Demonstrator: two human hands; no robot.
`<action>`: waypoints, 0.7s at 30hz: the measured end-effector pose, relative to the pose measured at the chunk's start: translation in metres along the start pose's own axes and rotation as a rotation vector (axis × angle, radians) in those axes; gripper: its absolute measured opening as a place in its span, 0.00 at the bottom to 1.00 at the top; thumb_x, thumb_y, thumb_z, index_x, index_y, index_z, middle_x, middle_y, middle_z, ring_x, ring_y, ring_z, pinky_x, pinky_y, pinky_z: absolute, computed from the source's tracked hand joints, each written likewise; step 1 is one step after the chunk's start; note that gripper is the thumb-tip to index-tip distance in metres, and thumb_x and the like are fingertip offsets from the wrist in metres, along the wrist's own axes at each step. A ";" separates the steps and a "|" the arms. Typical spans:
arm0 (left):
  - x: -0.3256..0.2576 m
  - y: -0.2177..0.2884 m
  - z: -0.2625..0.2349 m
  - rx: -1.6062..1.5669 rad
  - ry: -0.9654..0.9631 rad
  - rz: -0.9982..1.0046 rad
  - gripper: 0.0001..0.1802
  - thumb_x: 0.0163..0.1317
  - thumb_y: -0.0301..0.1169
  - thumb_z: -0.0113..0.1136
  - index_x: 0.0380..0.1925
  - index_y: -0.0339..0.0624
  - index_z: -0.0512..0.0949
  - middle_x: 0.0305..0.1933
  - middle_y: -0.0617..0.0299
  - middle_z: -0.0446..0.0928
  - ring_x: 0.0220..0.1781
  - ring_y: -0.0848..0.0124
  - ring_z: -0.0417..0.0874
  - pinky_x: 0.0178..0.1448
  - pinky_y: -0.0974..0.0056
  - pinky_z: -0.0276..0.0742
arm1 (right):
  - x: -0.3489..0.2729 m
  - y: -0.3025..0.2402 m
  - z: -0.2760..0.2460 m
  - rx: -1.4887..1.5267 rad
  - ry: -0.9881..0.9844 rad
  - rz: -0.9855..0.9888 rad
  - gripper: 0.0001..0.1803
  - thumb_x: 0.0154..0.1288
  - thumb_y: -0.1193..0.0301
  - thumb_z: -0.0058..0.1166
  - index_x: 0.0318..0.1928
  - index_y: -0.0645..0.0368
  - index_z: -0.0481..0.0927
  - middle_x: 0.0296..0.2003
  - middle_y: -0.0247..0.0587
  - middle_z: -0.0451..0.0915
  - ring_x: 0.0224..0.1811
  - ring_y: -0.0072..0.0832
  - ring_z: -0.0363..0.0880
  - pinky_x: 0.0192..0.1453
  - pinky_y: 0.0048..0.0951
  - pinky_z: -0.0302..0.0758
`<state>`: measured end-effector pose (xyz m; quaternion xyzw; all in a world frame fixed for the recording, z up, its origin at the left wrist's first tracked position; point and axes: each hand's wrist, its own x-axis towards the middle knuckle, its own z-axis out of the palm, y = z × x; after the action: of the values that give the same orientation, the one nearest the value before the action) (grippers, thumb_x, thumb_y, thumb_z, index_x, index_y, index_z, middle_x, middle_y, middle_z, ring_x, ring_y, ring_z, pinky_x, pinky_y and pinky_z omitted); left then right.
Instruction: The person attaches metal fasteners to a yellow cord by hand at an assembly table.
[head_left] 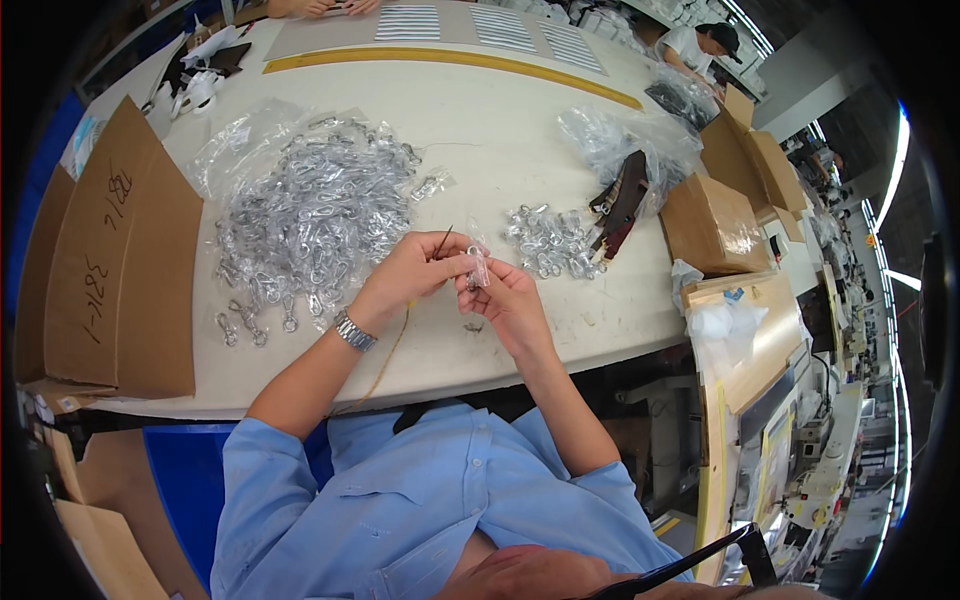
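Observation:
Over the middle of the table, both my hands meet at a small clear plastic bag (pixel 480 270) with a shiny metal piece in it, probably a snap hook. My left hand (pixel 418 268) is closed, pinching the bag's left side. A thin dark pointed tool (pixel 446 238) sticks up from its fingers. From the other side, the fingers of my right hand (pixel 512 306) press on the bag. Left of my hands spreads a large heap of bagged metal snap hooks (pixel 315 205). A smaller heap of metal snap hooks (pixel 548 240) lies to the right.
Cardboard boxes stand at the left (pixel 125 270) and right (pixel 712 225) table edges. A dark red-brown pouch-like item (pixel 626 200) lies beside clear plastic bags (pixel 630 140). A yellow strip (pixel 450 57) crosses the far side. Other people's hands (pixel 320 6) work at the far edge.

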<state>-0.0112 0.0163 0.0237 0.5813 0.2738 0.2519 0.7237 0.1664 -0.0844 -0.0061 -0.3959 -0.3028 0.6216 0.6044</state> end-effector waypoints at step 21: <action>0.000 -0.014 -0.012 -0.101 -0.180 -0.031 0.07 0.70 0.31 0.71 0.43 0.46 0.83 0.29 0.74 0.81 0.22 0.89 0.62 0.24 0.75 0.51 | -0.007 -0.017 -0.022 0.263 -0.312 0.421 0.18 0.82 0.60 0.57 0.53 0.66 0.86 0.33 0.29 0.81 0.30 0.15 0.75 0.35 0.22 0.74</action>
<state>-0.0186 0.0218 0.0080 0.5600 0.2033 0.2009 0.7776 0.1939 -0.0922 -0.0022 -0.2678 -0.2200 0.8206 0.4544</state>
